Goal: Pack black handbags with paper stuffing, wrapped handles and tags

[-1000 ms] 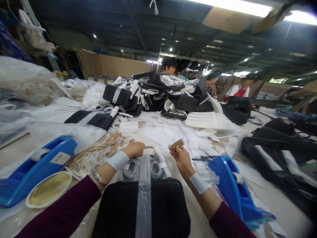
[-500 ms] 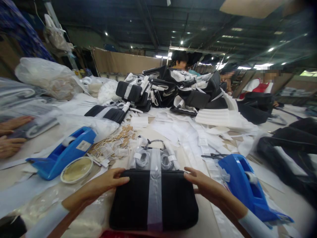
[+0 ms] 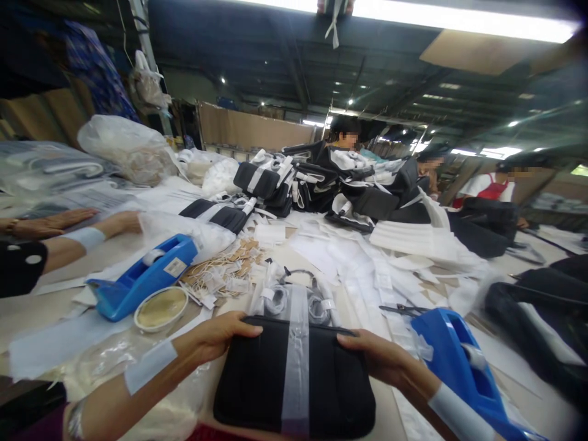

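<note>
A black handbag [image 3: 257, 380] lies in front of me, with a translucent plastic band [image 3: 296, 367] running down its middle. Its handle [image 3: 298, 272], wrapped in white padding and clear film, points away from me. My left hand [image 3: 229, 334] grips the upper left corner, thumb on top and fingers hidden behind the edge. At the upper right corner, my right hand [image 3: 367, 349] holds the bag the same way, its thumb pressing the top.
Blue tape dispensers stand to the left [image 3: 142, 275] and right [image 3: 459, 355]. A round tub [image 3: 160, 308] and a heap of stringed tags [image 3: 229, 269] lie nearby. Black bags [image 3: 331, 177] are piled behind. A co-worker's hands [image 3: 68, 223] rest at far left; other people stand beyond.
Both my hands have closed on the bag's upper corners; before, their fingers were looser. The view has shifted left and up. The co-worker's arms reach further in from the left.
</note>
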Demonstrator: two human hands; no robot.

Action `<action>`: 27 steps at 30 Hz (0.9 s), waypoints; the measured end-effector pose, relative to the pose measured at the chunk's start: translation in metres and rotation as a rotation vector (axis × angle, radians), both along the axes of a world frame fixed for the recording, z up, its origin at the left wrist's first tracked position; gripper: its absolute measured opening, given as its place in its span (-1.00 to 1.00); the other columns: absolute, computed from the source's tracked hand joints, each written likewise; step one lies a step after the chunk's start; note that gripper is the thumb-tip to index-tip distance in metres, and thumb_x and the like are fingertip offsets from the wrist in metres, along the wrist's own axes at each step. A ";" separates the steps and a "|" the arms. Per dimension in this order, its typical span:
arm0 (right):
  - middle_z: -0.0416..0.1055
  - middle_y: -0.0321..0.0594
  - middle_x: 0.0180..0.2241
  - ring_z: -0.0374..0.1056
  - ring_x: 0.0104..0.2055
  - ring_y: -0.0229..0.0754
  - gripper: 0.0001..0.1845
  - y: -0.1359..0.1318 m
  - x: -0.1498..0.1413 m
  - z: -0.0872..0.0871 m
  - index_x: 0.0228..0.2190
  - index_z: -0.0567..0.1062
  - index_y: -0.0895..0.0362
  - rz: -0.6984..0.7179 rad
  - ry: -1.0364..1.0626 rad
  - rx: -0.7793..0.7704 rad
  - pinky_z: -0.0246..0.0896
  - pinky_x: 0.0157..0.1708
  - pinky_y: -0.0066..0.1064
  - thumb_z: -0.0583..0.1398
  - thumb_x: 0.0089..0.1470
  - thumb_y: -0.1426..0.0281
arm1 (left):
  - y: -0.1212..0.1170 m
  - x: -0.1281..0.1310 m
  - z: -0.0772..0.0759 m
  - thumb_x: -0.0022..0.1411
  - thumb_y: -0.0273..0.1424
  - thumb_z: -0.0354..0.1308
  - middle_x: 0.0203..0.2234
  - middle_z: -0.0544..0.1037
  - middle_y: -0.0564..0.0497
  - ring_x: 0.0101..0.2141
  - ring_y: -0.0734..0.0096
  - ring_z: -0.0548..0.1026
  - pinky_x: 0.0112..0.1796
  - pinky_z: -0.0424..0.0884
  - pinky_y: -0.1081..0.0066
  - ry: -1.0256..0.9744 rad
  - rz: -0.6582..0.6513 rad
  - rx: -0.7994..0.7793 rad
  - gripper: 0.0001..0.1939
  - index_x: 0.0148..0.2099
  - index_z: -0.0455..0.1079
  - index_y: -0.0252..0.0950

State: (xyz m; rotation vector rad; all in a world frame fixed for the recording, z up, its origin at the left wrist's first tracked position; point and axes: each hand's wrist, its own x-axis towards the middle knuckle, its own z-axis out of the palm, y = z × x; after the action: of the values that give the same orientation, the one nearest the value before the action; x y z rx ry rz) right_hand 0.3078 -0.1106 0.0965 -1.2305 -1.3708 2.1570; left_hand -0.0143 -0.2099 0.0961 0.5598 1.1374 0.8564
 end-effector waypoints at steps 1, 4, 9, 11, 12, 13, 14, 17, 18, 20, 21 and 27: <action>0.55 -0.06 -0.35 0.48 -0.23 0.02 -0.50 -0.002 -0.001 0.002 -0.29 0.57 0.22 0.036 0.006 -0.027 0.34 -0.14 -0.18 0.44 -0.26 0.16 | -0.002 0.002 0.000 -0.30 -0.38 0.49 -0.22 0.63 -0.13 -0.08 0.09 0.54 0.01 0.38 0.29 -0.015 0.037 0.003 -0.49 -0.21 0.48 -0.36; 0.53 -0.04 -0.20 0.45 -0.10 0.05 -0.40 -0.012 -0.001 0.004 -0.19 0.54 0.19 0.050 0.059 -0.014 0.27 -0.03 -0.18 0.42 -0.25 0.12 | -0.011 0.005 0.001 -0.31 -0.39 0.49 -0.09 0.58 -0.12 0.02 0.03 0.47 0.08 0.33 0.21 -0.001 0.117 0.037 -0.31 -0.04 0.41 -0.28; 0.47 -0.05 -0.06 0.35 0.06 0.12 -0.18 -0.026 0.003 -0.002 -0.03 0.47 0.11 -0.057 0.013 0.122 0.16 0.08 -0.18 0.44 -0.39 0.10 | -0.029 0.006 -0.002 -0.31 -0.34 0.49 0.19 0.35 -0.14 0.20 0.03 0.27 0.17 0.22 0.20 0.076 0.168 0.139 0.04 0.25 0.15 -0.16; 0.45 -0.02 -0.02 0.30 0.11 0.15 -0.09 -0.029 0.006 -0.007 0.03 0.44 0.10 -0.100 -0.034 0.153 0.13 0.12 -0.15 0.43 -0.42 0.06 | -0.034 0.008 -0.003 -0.30 -0.32 0.48 0.22 0.30 -0.14 0.20 0.06 0.28 0.18 0.21 0.20 0.056 0.163 0.119 0.19 0.34 -0.06 -0.15; 0.44 0.00 -0.01 0.28 0.13 0.17 -0.05 -0.030 0.008 -0.010 0.05 0.42 0.10 -0.115 -0.057 0.163 0.12 0.13 -0.13 0.42 -0.43 0.04 | -0.037 0.010 -0.002 -0.29 -0.31 0.48 0.23 0.29 -0.15 0.19 0.07 0.30 0.17 0.22 0.20 0.043 0.157 0.103 0.25 0.37 -0.17 -0.16; 0.44 0.02 -0.01 0.27 0.14 0.18 -0.02 -0.030 0.010 -0.012 0.07 0.41 0.10 -0.127 -0.083 0.170 0.11 0.14 -0.11 0.42 -0.43 0.03 | -0.038 0.012 -0.002 -0.28 -0.32 0.48 0.23 0.29 -0.15 0.17 0.08 0.31 0.17 0.22 0.21 0.033 0.156 0.092 0.29 0.38 -0.24 -0.18; 0.44 0.04 -0.02 0.27 0.14 0.20 -0.01 -0.031 0.012 -0.015 0.08 0.40 0.11 -0.136 -0.105 0.176 0.10 0.14 -0.09 0.41 -0.43 0.01 | -0.039 0.013 -0.002 -0.28 -0.33 0.47 0.22 0.29 -0.15 0.17 0.10 0.32 0.17 0.22 0.24 0.026 0.161 0.086 0.31 0.38 -0.28 -0.19; 0.45 0.06 -0.03 0.29 0.11 0.23 -0.05 -0.029 0.015 -0.022 0.04 0.43 0.13 -0.145 -0.136 0.199 0.10 0.14 -0.05 0.39 -0.42 -0.01 | -0.040 0.017 -0.003 -0.29 -0.33 0.47 0.20 0.32 -0.16 0.12 0.14 0.38 0.16 0.23 0.28 0.010 0.196 0.075 0.33 0.38 -0.32 -0.24; 0.45 0.06 -0.04 0.30 0.10 0.24 -0.07 -0.028 0.015 -0.024 0.02 0.45 0.13 -0.151 -0.141 0.200 0.10 0.14 -0.06 0.39 -0.42 -0.01 | -0.040 0.017 -0.003 -0.31 -0.32 0.48 0.18 0.35 -0.16 0.10 0.14 0.40 0.15 0.25 0.28 -0.003 0.203 0.067 0.34 0.37 -0.32 -0.25; 0.46 0.02 -0.05 0.32 0.08 0.23 -0.12 -0.026 0.014 -0.027 -0.03 0.47 0.13 -0.177 -0.146 0.193 0.13 0.13 -0.09 0.40 -0.41 -0.01 | -0.040 0.019 -0.003 -0.32 -0.29 0.48 0.12 0.41 -0.15 0.05 0.12 0.45 0.13 0.29 0.25 -0.019 0.206 0.058 0.32 0.36 -0.29 -0.26; 0.48 0.00 -0.07 0.33 0.07 0.21 -0.14 -0.026 0.012 -0.027 -0.04 0.47 0.12 -0.190 -0.140 0.185 0.14 0.12 -0.11 0.40 -0.40 -0.01 | -0.040 0.019 -0.004 -0.32 -0.27 0.49 0.11 0.43 -0.15 0.05 0.11 0.45 0.12 0.30 0.25 -0.021 0.203 0.057 0.30 0.34 -0.25 -0.26; 0.53 -0.15 -0.17 0.38 -0.02 0.06 -0.36 -0.037 0.000 -0.010 -0.12 0.51 0.14 -0.175 -0.014 0.165 0.21 0.01 -0.22 0.38 -0.24 0.07 | -0.041 0.003 -0.037 -0.27 0.00 0.42 0.07 0.48 -0.11 0.07 -0.06 0.43 0.11 0.38 0.12 0.233 0.235 -0.026 0.09 0.25 -0.01 -0.17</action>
State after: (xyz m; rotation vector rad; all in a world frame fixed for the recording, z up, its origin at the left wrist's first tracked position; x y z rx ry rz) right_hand 0.3078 -0.1474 0.0865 -1.2532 -1.3621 1.8817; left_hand -0.0117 -0.2510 0.0588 0.5198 1.4458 0.9944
